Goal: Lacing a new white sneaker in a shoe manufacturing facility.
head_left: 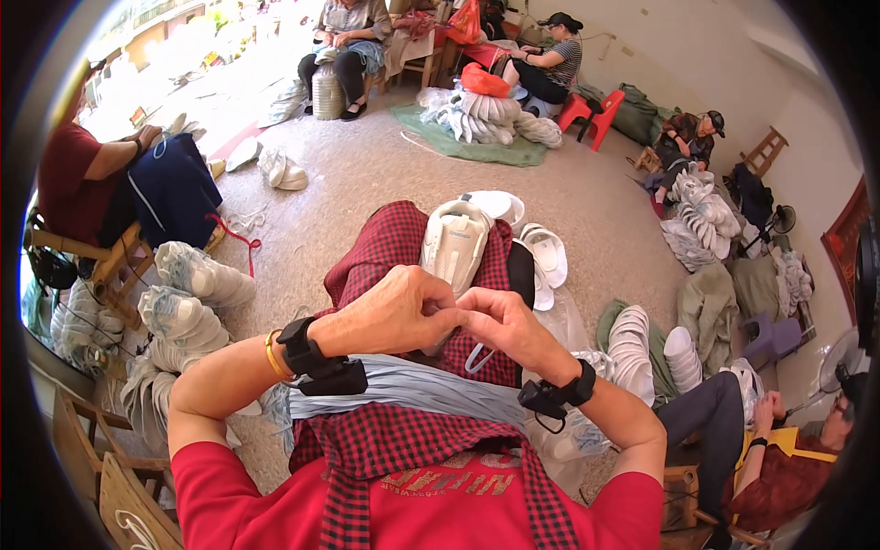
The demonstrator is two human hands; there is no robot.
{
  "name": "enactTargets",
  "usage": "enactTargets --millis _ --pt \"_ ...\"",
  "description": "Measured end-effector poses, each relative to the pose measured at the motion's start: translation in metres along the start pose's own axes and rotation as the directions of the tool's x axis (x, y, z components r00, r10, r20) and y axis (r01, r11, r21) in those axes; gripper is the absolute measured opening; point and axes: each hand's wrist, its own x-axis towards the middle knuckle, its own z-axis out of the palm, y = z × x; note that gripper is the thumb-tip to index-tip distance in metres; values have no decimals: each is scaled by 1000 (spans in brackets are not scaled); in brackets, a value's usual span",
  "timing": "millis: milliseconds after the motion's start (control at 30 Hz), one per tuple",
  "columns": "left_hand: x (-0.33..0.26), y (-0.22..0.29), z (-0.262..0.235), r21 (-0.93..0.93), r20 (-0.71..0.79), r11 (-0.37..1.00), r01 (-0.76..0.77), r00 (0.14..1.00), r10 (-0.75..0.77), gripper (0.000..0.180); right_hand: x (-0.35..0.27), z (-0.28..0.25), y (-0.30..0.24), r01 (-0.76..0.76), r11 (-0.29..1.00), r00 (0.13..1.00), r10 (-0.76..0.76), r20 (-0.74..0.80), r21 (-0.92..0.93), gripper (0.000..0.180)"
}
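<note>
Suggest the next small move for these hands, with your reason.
I'd perhaps ease the right hand slightly away from the left hand to straighten the pale cord: the hands meet, fingers pinched, and the cord hangs in a loop below the right.

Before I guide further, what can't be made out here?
All in the head view:
Anything between the left hand and right hand: hidden by their fingers.
Near end of the cream shoe: behind the hands.
Top of the pale loop: behind the right hand.
Head of the far-left person: largely lost at the dark lens rim.
</note>
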Motion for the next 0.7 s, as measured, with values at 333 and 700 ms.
enactTargets --millis 333,700 --pt "40 -70 26 -140 -34 984 108 993 -114 24 43 -39 38 118 924 959 -201 -199 -364 16" --pt "55 -124 39 -6 -291 999 54 955 -53 16 60 -43 59 99 702 904 -360 -231 -705 20"
